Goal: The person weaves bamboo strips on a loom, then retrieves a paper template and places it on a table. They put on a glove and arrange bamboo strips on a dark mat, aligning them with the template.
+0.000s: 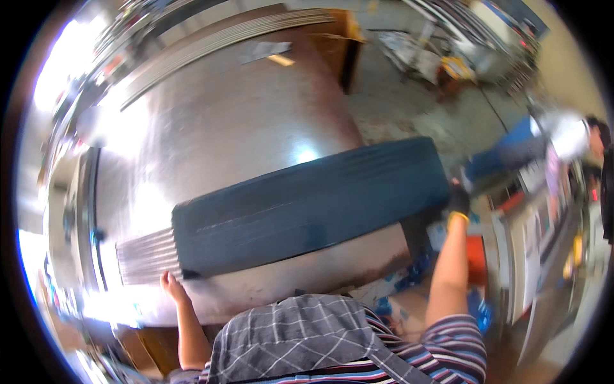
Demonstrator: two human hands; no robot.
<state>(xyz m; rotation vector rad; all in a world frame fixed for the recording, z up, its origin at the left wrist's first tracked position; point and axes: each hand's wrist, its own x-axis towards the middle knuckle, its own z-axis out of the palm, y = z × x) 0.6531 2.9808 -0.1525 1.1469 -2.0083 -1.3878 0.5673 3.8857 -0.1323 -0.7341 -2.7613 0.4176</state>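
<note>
A long dark blue-green cover [307, 208], box-shaped with a few ridges near its far right end, lies slantwise across the near part of the metal table. Out of its left end stick silvery ribbed metal strips [147, 256], side by side. My left hand [171, 286], bare, is closed at the near edge of these strips, beside the cover's left corner. At the cover's right end is my right hand [459, 197], in a dark glove with a yellow cuff. Its fingers look closed on the cover's edge, though they are partly blurred. The strips inside the cover are hidden.
The shiny brown metal table [256, 109] carries long thin metal strips [224, 45] along its far edge. A cardboard box [332, 54] stands at its far right corner. Another person [556, 137] is at the right. An orange-red box [476, 259] sits beside my right forearm.
</note>
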